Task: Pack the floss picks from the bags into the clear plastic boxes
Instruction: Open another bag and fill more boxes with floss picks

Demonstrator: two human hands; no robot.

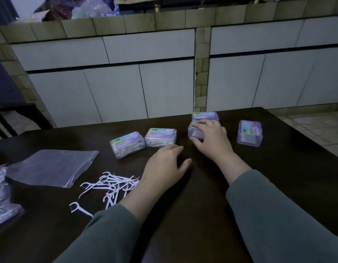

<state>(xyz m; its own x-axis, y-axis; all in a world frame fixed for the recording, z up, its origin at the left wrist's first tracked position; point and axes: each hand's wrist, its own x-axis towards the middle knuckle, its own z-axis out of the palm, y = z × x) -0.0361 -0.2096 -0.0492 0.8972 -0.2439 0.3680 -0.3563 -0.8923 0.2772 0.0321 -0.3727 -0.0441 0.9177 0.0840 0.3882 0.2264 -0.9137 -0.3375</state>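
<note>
The right hand (211, 141) lies with fingers spread over the top of an empty clear box (196, 132), thumb at its near side, closing on it; a second box (205, 116) sits just behind, another empty box (249, 134) apart to the right. The left hand (164, 166) is loosely spread, palm down, holding nothing, its fingertips just short of two filled boxes (143, 143). Loose floss picks (109, 186) lie scattered just left of that wrist on the dark table (192, 205), with flat plastic bags (52, 168) farther left.
</note>
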